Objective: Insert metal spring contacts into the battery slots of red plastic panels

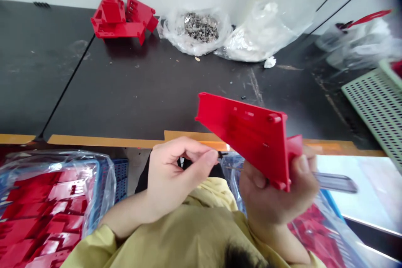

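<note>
Your right hand (273, 192) grips a red plastic bracket (241, 138) in midair over the tabletop's front edge, a screwdriver (336, 182) behind it. Your left hand (179, 176) closes thumb to fingertips beside it, any held item hidden. A red assembly (109, 14) and a plastic bag of small metal parts (201, 27) lie on the dark tabletop (63, 71).
</note>
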Tool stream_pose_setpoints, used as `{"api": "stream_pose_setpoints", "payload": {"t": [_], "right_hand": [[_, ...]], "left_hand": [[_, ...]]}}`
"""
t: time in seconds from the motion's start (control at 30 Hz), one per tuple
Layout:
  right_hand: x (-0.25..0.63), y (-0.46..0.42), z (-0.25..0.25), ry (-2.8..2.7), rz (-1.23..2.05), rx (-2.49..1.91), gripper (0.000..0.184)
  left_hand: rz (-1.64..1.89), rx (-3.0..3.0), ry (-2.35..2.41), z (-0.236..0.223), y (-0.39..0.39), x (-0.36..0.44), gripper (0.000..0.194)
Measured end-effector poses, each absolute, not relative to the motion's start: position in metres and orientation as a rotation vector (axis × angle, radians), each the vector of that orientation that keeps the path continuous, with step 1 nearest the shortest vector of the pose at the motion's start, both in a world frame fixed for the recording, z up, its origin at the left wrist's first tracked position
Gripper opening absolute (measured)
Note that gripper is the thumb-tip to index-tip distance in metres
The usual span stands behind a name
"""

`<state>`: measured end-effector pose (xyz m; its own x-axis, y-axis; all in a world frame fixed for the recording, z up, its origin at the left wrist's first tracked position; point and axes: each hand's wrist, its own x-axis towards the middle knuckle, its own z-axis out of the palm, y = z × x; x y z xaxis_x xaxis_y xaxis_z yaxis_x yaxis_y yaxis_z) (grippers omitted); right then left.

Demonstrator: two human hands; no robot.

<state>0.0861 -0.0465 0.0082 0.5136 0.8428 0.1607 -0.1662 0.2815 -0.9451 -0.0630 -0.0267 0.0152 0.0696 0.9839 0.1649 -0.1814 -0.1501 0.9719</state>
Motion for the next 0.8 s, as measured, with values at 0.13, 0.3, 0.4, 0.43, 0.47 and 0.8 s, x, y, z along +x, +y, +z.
{"api": "stream_pose_setpoints", "payload": {"t": [0.13,0.3,0.4,0.43,0.47,0.8], "right_hand": [[0.079,-0.049,0.009,-0.658,1.027,-0.885,0.038],[0.077,-0.055,-0.006,-0.583,1.241,-0.83,0.033],[0.077,-0.056,-0.011,-0.564,1.312,-0.824,0.035],[0.078,-0.056,-0.012,-0.558,1.332,-0.825,0.037],[0.078,-0.056,-0.013,-0.552,1.343,-0.821,0.039],[0.082,-0.053,-0.023,-0.388,1.442,-0.724,0.051]], "left_hand": [[1.305,1.352,0.977,0.041,-0.023,-0.057,0.015],[1.235,1.585,1.094,0.051,-0.02,-0.051,0.017],[1.179,1.661,1.157,0.049,-0.019,-0.046,0.016],[1.169,1.68,1.179,0.047,-0.019,-0.044,0.016],[1.159,1.696,1.198,0.045,-0.018,-0.043,0.017],[1.081,1.639,1.287,0.031,-0.015,-0.028,0.02]]}}
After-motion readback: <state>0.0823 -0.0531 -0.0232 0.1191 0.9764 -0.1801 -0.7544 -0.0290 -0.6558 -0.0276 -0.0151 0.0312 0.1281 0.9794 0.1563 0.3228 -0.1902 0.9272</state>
